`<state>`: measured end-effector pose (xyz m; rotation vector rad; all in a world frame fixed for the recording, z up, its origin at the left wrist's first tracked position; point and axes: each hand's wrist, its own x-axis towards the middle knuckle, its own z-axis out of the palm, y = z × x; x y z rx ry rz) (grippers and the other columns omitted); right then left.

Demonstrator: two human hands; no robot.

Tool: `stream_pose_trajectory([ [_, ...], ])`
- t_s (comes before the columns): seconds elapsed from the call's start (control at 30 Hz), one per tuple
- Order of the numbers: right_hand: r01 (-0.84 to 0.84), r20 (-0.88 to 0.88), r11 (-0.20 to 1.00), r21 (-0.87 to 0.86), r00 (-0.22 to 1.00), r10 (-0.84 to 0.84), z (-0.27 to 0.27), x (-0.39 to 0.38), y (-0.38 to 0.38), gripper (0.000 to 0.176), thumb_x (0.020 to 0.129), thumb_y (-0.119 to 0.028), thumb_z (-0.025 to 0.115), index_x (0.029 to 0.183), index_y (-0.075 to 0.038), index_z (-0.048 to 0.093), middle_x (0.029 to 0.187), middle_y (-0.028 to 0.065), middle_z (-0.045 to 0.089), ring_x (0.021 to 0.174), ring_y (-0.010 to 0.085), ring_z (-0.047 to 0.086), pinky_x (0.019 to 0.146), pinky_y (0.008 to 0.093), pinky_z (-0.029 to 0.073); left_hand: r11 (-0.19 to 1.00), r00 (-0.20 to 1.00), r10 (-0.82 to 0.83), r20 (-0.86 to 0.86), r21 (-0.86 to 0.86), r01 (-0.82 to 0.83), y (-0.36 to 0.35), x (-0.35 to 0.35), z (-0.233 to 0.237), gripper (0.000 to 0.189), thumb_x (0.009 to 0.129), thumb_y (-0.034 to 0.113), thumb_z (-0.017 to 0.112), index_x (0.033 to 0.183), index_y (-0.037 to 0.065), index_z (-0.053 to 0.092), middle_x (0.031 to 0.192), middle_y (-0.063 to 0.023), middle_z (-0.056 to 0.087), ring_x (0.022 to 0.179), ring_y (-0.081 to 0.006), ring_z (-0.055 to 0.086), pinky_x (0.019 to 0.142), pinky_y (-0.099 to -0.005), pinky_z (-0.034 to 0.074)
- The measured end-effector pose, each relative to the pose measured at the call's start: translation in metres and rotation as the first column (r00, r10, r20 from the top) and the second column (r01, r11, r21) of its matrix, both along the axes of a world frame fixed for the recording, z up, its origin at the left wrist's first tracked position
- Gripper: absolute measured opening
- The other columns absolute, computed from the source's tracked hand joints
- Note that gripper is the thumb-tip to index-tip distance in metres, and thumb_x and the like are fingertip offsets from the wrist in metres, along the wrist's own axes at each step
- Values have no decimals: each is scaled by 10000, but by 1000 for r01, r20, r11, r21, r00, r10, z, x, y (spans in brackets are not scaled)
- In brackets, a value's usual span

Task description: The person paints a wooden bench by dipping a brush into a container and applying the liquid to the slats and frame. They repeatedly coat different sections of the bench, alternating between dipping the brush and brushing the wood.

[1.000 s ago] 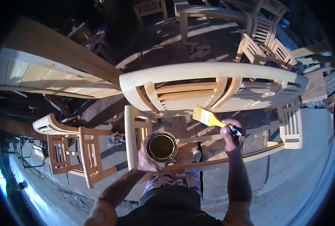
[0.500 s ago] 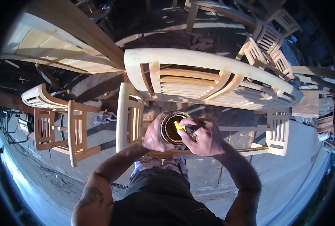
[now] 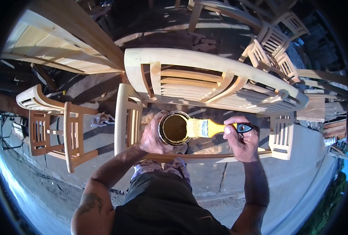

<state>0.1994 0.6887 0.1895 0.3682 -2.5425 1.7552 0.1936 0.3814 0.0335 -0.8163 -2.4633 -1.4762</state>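
I see the left hand [image 3: 152, 137] with its grip closed round the side of an open tin [image 3: 173, 128], holding it upright in the air above the person's knees; the tin sits in front of the lower edge of the wooden garden seat's [image 3: 205, 64] slatted back, and it holds a dark brownish liquid; the right hand [image 3: 240, 141] has its grip wrapped round the dark end of a yellow-handled paintbrush [image 3: 207, 128], which lies almost level; its bristles rest across the tin's right rim, and the handle runs out to the right.

The garden seat is pale bare wood; its curved top rail arches across the middle of the view; its left armrest [image 3: 123, 113] stands just beside the left hand; a thin front rail [image 3: 205, 157] crosses under both wrists.

On the concrete floor [image 3: 299, 176], at the left, a bare wooden chair [image 3: 70, 133] stands apart from the seat; a crumpled rag [image 3: 101, 118] lies between the two; a large slatted panel [image 3: 60, 51] slants across the upper left; more chairs [image 3: 275, 51] crowd the upper right; short wood offcuts [image 3: 203, 42] lie on the ground beyond the seat's top rail.
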Motion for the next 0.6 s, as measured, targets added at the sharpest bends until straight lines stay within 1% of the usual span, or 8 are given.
stream_pose_trajectory([
  [0.07, -3, 9, 999, -46, 1000, 4, 9, 3, 2, 167, 991, -7, 703, 1153, 17, 668, 935, 0, 642, 736, 3, 528, 617, 187, 416, 1000, 1000, 12, 26, 17, -13, 2, 1, -4, 1161, 626, 280, 949, 1518, -96, 307, 1414, -280, 577, 1295, -407, 637, 1101, -478, 532],
  [0.1, 16, 29, 1000, -2, 999, -16, 25, 6, -3, 152, 1009, -38, 643, 1152, 9, 663, 838, 37, 677, 683, 71, 598, 624, 231, 476, 999, 999, 18, 39, 26, -19, 3, 1, -5, 1149, 630, 273, 946, 1515, -97, 313, 1410, -280, 578, 1287, -408, 641, 1096, -476, 536],
  [0.13, -23, -129, 999, 29, 991, 27, 25, 3, -5, 153, 981, -31, 669, 1128, 7, 680, 838, 54, 688, 707, 102, 631, 641, 267, 500, 1000, 1000, 15, 22, 26, -15, 4, 1, -4, 1137, 634, 267, 946, 1510, -97, 320, 1403, -279, 581, 1278, -406, 646, 1089, -474, 540],
  [0.2, -231, -239, 958, 171, 934, 267, 43, -7, -16, 184, 911, -3, 719, 1094, 5, 703, 873, 94, 703, 737, 165, 676, 668, 305, 527, 1000, 1000, 7, -15, 28, -7, 5, -1, 1, 1114, 641, 255, 947, 1502, -97, 334, 1389, -276, 586, 1261, -403, 656, 1075, -471, 549],
  [0.33, -448, -94, 784, 429, 842, 532, 41, -3, -25, 400, 700, 55, 771, 1072, -81, 720, 941, 83, 642, 789, 265, 683, 694, 368, 558, 998, 1000, -4, -5, 59, 4, 12, -2, 4, 1102, 640, 244, 959, 1494, -93, 350, 1371, -269, 593, 1247, -398, 665, 1062, -467, 557],
  [0.37, -482, -1, 796, 366, 855, 518, 38, 2, -19, 402, 667, 64, 757, 1039, -85, 726, 960, 88, 620, 793, 260, 677, 709, 373, 554, 998, 1000, -14, -2, 64, 14, 11, -3, 3, 1103, 639, 242, 961, 1494, -92, 350, 1369, -268, 595, 1245, -397, 666, 1059, -468, 558],
  [0.47, -415, -20, 858, 304, 897, 441, 41, 8, 5, 370, 658, 87, 724, 992, -73, 729, 942, 89, 640, 793, 252, 675, 709, 364, 552, 998, 1000, -16, 6, 57, 16, 12, -4, -3, 1125, 638, 275, 991, 1490, -91, 353, 1360, -264, 603, 1229, -391, 676, 1046, -467, 563],
  [0.6, -226, -115, 974, 7, 968, 225, -6, 26, 50, 314, 686, 67, 749, 984, -29, 722, 900, 103, 678, 797, 245, 669, 745, 358, 539, 999, 999, 16, -38, -41, -18, 20, 2, -8, 1182, 630, 369, 1024, 1478, -101, 349, 1341, -260, 620, 1194, -393, 690, 1010, -475, 575],
])
